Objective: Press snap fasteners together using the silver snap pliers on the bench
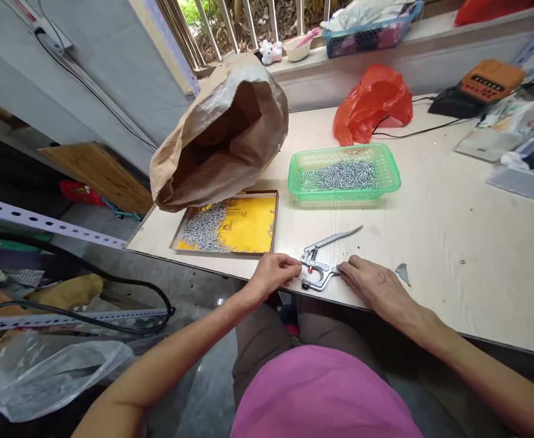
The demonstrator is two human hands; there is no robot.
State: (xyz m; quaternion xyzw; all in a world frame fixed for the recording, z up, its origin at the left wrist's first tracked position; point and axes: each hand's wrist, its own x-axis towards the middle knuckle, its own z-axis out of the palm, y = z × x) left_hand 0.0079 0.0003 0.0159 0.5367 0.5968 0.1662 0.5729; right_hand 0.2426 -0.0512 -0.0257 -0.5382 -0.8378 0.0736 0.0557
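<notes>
A pair of silver snap-fastener pliers (326, 275) lies at the table's front edge, its upper handle raised on a spring and a small red part in its jaw. My right hand (371, 281) has its fingers closed round the end of the lower handle. At the jaw side, my left hand (273, 272) is closed in a pinch, fingertips beside the pliers; what they hold, if anything, is too small to make out. Just beyond the left hand is a shallow tray (253, 246) with a yellow bottom and a heap of small metal pieces (205, 228).
A green basket (344, 196) of small metal pins stands behind the pliers. An open brown paper bag (221, 134) leans over the tray. Further back are a red plastic bag (374, 103) and an orange-and-black battery (490, 79). A grey scrap (402, 274) lies right of my right hand.
</notes>
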